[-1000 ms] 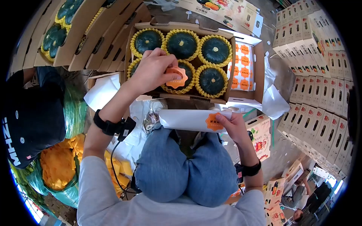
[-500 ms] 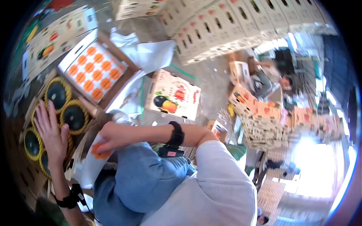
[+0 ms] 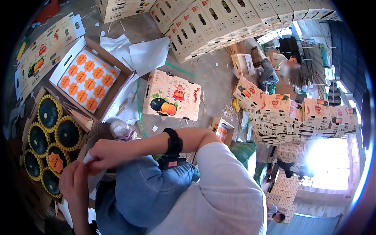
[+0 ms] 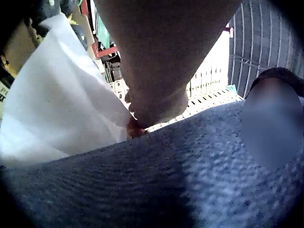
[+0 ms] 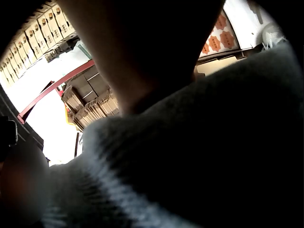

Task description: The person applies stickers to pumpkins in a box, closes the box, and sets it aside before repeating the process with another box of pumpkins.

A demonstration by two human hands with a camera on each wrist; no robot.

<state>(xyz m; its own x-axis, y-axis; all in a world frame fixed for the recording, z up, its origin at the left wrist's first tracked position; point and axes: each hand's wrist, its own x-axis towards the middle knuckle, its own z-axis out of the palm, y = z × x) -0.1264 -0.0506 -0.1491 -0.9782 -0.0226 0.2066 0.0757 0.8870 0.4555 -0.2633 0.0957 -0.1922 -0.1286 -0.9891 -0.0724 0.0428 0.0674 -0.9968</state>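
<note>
At the lower left of the head view, my right hand [image 3: 102, 153] grips a white sheet of orange stickers [image 3: 89, 157], the sheet partly hidden by the fingers. My left hand [image 3: 74, 181] meets it there, its fingers curled and pinching at the sheet's edge. Beside the hands, a carton [image 3: 83, 122] holds several dark green pumpkins [image 3: 47, 112] in yellow foam nets. One pumpkin bears an orange scalloped sticker [image 3: 55, 162]. White paper [image 4: 61, 99] fills the left of the left wrist view. The right wrist view mostly shows dark cloth and the forearm.
Behind the pumpkins stands an open box [image 3: 124, 80] with sheets of orange stickers [image 3: 87, 78]. A printed pumpkin carton [image 3: 172, 96] lies on the floor. Stacked cartons [image 3: 219, 23] line the back, and another person [image 3: 280, 64] sits farther right. Loose white paper [image 3: 149, 55] lies about.
My left hand set an orange sticker on a pumpkin, opened flat over the pumpkins, then came back to the sheet in my right hand. The head view has swung to the right.
</note>
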